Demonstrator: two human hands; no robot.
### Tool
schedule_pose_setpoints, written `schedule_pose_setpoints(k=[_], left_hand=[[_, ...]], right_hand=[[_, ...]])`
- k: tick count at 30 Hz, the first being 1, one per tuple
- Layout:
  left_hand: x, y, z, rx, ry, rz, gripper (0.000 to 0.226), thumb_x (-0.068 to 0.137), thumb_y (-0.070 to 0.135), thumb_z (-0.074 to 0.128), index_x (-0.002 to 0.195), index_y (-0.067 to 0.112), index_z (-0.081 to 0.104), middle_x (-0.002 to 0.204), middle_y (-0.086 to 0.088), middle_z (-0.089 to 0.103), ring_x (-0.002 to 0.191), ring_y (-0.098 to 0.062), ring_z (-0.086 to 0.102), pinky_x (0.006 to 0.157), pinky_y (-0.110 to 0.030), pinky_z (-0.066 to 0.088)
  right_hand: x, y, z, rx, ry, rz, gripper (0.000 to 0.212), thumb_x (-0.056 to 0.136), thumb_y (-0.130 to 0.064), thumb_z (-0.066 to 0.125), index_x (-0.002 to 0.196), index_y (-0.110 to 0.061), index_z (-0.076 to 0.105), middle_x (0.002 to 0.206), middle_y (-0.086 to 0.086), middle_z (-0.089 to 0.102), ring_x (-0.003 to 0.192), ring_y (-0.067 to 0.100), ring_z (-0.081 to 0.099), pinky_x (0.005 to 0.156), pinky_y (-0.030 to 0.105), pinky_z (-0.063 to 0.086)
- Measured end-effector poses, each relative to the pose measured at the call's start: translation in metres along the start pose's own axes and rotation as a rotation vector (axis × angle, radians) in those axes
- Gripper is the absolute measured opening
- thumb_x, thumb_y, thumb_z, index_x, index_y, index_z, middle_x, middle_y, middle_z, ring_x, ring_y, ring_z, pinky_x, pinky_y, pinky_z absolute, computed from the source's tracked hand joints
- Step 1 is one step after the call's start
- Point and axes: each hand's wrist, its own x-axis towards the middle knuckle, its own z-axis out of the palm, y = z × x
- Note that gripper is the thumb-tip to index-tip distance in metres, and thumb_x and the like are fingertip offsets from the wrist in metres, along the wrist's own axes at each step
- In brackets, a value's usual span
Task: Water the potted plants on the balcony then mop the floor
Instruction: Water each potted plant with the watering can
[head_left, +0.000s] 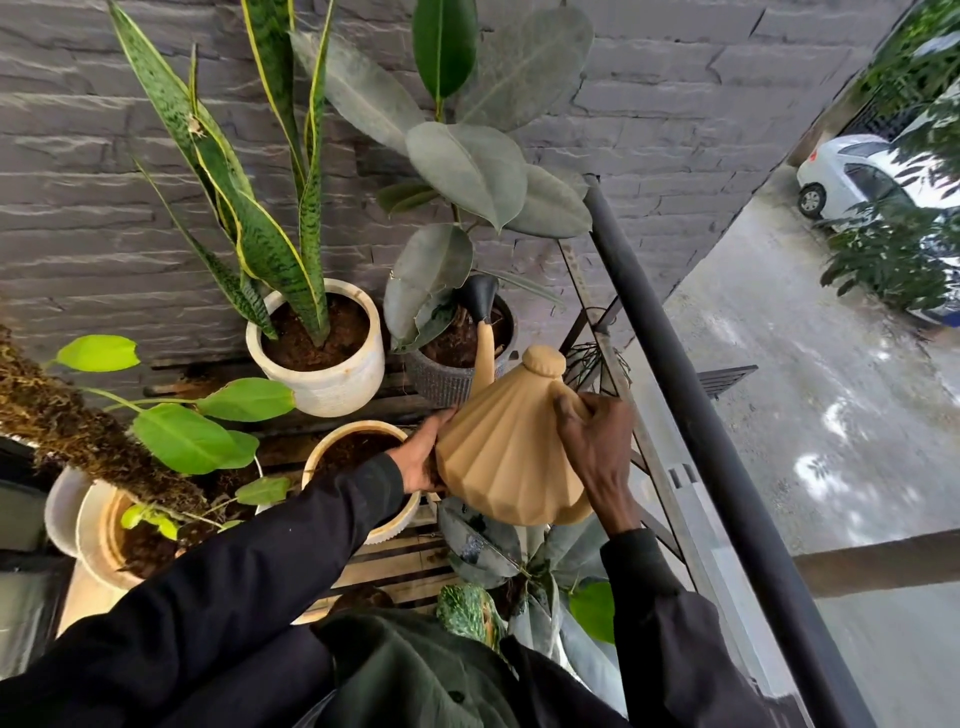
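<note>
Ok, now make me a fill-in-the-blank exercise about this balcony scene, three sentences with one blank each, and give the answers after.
1. The tan ribbed watering can points its black spout head over the dark ____ textured pot of the broad-leaved rubber plant.
2. The tall yellow-edged snake plant grows in a ____ rounded planter.
3. The left hand rests on the can's side; the right hand grips its ____.
Missing words: grey; white; handle.
</note>
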Motion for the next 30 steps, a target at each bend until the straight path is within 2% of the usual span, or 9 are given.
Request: schedule_pose_setpoints(k=[5,8,9,12,14,17,21,27,30], left_hand=[[0.003,-0.003,-0.005,-0.01,-0.006,0.016,0.052,0.096,0.065,0.053,0.107,0.016,0.065,0.101,-0.012,0.07,0.089,-0.027,0.065,0.072,-0.038,0.052],[0.006,-0.004,-0.009,-0.018,-0.01,0.037,0.053,0.095,0.066,0.054,0.111,0.016,0.064,0.105,-0.014,0.07,0.093,-0.028,0.065,0.076,-0.039,0.053],[0.007,-0.004,-0.011,-0.021,-0.01,0.049,0.055,0.094,0.066,0.055,0.114,0.016,0.065,0.109,-0.015,0.071,0.095,-0.028,0.065,0.081,-0.04,0.054],[0.013,-0.006,-0.017,-0.01,-0.005,0.079,0.063,0.092,0.069,0.056,0.126,0.017,0.065,0.128,-0.016,0.069,0.112,-0.03,0.064,0.104,-0.046,0.048],[0.012,-0.006,-0.019,0.004,0.004,0.09,0.063,0.093,0.069,0.054,0.128,0.018,0.065,0.131,-0.015,0.068,0.122,-0.031,0.062,0.112,-0.048,0.044],[0.01,-0.008,-0.021,0.0,0.008,0.094,0.063,0.092,0.069,0.055,0.128,0.018,0.065,0.129,-0.014,0.069,0.124,-0.031,0.061,0.113,-0.049,0.042],[0.008,-0.011,-0.022,-0.023,0.017,0.106,0.059,0.093,0.067,0.057,0.127,0.019,0.064,0.129,-0.014,0.068,0.122,-0.031,0.061,0.109,-0.047,0.045],[0.011,-0.014,-0.019,-0.056,0.015,0.107,0.059,0.093,0.065,0.058,0.128,0.018,0.064,0.13,-0.015,0.067,0.126,-0.032,0.06,0.112,-0.048,0.043],[0.009,-0.017,-0.014,-0.07,0.018,0.122,0.052,0.093,0.064,0.058,0.118,0.019,0.066,0.125,-0.014,0.069,0.12,-0.031,0.062,0.109,-0.046,0.045]], right_hand=[[-0.016,0.01,0.004,0.051,0.017,0.032,0.059,0.098,-0.033,0.069,0.053,-0.004,0.045,0.049,-0.005,0.032,0.045,0.01,0.02,0.044,0.022,0.018],[-0.025,0.011,0.006,0.07,0.044,0.053,0.059,0.096,-0.043,0.065,0.056,-0.001,0.053,0.048,0.004,0.038,0.046,0.011,0.025,0.044,0.029,0.023],[-0.027,0.012,0.007,0.077,0.048,0.057,0.058,0.095,-0.046,0.062,0.058,-0.002,0.056,0.048,0.008,0.042,0.046,0.012,0.027,0.044,0.034,0.026],[-0.031,0.011,0.008,0.096,0.053,0.072,0.057,0.093,-0.05,0.06,0.06,-0.003,0.06,0.049,0.005,0.044,0.047,0.011,0.028,0.046,0.031,0.025],[-0.033,0.01,0.008,0.104,0.055,0.066,0.058,0.093,-0.051,0.059,0.062,-0.003,0.062,0.05,0.01,0.047,0.047,0.011,0.029,0.046,0.03,0.026],[-0.036,0.01,0.008,0.122,0.063,0.048,0.057,0.091,-0.053,0.058,0.065,-0.002,0.066,0.054,0.015,0.055,0.045,0.015,0.035,0.044,0.033,0.031],[-0.037,0.011,0.008,0.113,0.062,0.041,0.055,0.092,-0.051,0.058,0.073,-0.001,0.071,0.058,0.016,0.062,0.051,0.037,0.052,0.044,0.045,0.044],[-0.037,0.012,0.003,0.131,0.048,0.033,0.052,0.092,-0.049,0.059,0.073,-0.002,0.071,0.06,0.015,0.064,0.052,0.037,0.055,0.044,0.048,0.047],[-0.038,0.013,-0.001,0.153,0.053,0.022,0.051,0.091,-0.048,0.06,0.077,0.0,0.073,0.063,0.016,0.067,0.054,0.038,0.058,0.046,0.047,0.049]])
